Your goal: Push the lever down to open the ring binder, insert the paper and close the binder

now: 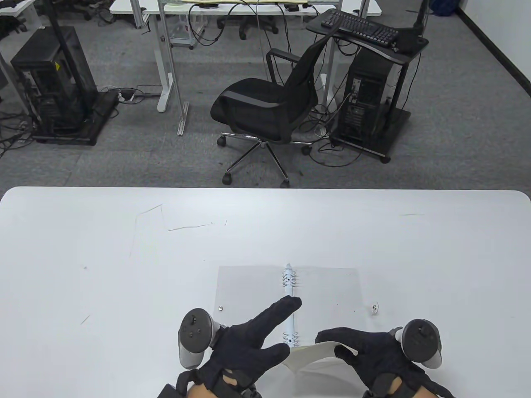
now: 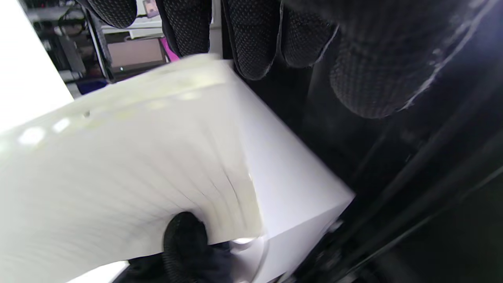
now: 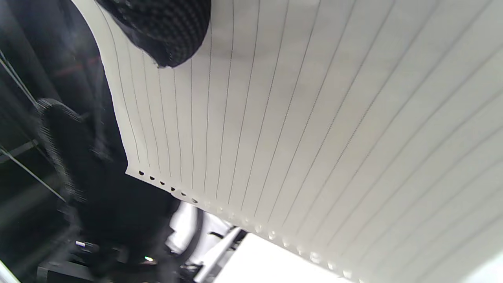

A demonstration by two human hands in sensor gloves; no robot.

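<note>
Both hands are working at the near edge of the table [image 1: 83,232]. The right hand [image 1: 369,352] is pinching the paper [image 1: 311,354] between thumb and fingers, and the sheet is bending upward, its punched edge turned toward the rings [image 1: 290,338]. The left hand [image 1: 244,348] is holding nothing: its fingers are straight, the forefinger is reaching along the spine of the binder [image 1: 327,290], which is lying open and flat just beyond the hands. I cannot tell if the rings are already open.

To do this step well, I think the left hand should be steadying the spine while the right is bringing the holes [image 3: 173,189] exactly over the rings, the sheet kept flatter. Lowering it skewed is risking a torn hole.
</note>
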